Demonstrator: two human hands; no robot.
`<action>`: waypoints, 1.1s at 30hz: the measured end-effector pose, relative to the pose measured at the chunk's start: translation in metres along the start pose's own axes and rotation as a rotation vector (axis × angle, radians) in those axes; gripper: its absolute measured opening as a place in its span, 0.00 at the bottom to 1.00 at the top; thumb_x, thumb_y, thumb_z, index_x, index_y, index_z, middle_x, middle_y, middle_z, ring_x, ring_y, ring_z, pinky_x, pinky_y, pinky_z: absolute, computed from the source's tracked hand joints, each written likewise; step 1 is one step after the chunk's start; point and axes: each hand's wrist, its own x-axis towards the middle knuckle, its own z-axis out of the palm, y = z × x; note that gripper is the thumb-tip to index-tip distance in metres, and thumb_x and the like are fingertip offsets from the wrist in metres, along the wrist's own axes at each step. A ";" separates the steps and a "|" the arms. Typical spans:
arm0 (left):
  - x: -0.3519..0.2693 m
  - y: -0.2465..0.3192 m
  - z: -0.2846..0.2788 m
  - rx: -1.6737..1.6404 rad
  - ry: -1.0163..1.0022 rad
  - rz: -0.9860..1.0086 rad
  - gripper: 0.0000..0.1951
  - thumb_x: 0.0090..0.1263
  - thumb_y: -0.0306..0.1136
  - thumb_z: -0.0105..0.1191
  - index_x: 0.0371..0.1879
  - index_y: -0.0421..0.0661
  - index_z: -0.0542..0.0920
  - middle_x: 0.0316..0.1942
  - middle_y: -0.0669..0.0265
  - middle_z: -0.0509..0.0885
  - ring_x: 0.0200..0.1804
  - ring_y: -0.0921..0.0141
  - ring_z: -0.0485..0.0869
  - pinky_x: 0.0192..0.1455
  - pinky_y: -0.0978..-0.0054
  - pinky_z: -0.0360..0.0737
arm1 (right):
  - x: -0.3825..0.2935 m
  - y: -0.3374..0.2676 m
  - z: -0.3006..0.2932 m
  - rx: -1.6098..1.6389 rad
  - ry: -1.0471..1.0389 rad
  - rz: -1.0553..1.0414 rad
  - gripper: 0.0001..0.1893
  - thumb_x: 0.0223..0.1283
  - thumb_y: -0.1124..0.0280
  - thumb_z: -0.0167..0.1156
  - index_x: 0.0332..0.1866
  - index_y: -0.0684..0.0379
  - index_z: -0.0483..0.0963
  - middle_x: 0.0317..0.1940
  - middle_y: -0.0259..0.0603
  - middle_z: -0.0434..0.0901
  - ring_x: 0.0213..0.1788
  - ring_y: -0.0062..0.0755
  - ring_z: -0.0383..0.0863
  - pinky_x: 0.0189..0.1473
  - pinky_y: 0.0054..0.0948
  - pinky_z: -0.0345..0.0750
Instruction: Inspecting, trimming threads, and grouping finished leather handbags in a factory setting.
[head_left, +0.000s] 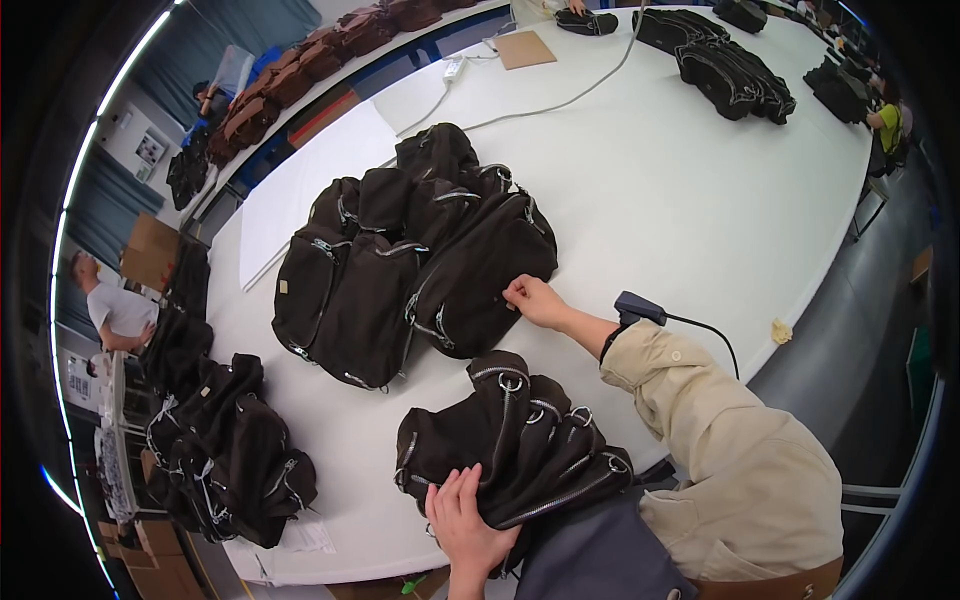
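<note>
My left hand (466, 517) lies over the near edge of a black fabric bag (450, 442) with silver zippers and metal rings, fingers on top and the thumb partly hidden. This bag sits at the table's near edge, against my body. Farther forward, my right hand (536, 301) has its fingertips pinched together at a small tan tag (510, 304) on the side of another black bag (480, 270). That bag leans against a cluster of similar zippered bags (360, 300); one of them carries a small beige patch (283, 286).
A dark handheld device (639, 307) with a cable lies beside my right forearm on the white table (675, 202). Another heap of black bags (232, 450) stands at left. Farther off are a cardboard sheet (525, 49), a grey cable (555, 105), more bags (735, 75) and other people.
</note>
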 end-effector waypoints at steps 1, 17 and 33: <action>0.001 0.000 0.000 -0.001 0.002 0.001 0.42 0.41 0.46 0.73 0.61 0.49 0.73 0.54 0.64 0.76 0.63 0.62 0.72 0.71 0.52 0.59 | -0.002 0.004 0.000 0.135 0.002 0.036 0.13 0.67 0.62 0.58 0.40 0.63 0.74 0.34 0.42 0.81 0.37 0.29 0.82 0.43 0.28 0.76; 0.000 0.000 0.002 -0.034 0.024 0.006 0.42 0.39 0.42 0.71 0.61 0.48 0.72 0.54 0.63 0.76 0.64 0.60 0.72 0.73 0.51 0.56 | 0.000 0.006 -0.009 -0.562 0.360 -0.267 0.09 0.67 0.67 0.55 0.39 0.63 0.69 0.33 0.50 0.80 0.37 0.53 0.82 0.40 0.46 0.77; 0.000 0.002 0.000 -0.033 0.012 0.008 0.42 0.40 0.43 0.72 0.60 0.49 0.72 0.54 0.62 0.76 0.64 0.59 0.72 0.73 0.51 0.56 | -0.004 -0.017 0.007 -0.166 0.090 -0.044 0.14 0.64 0.65 0.60 0.46 0.65 0.75 0.31 0.43 0.84 0.36 0.28 0.85 0.39 0.27 0.79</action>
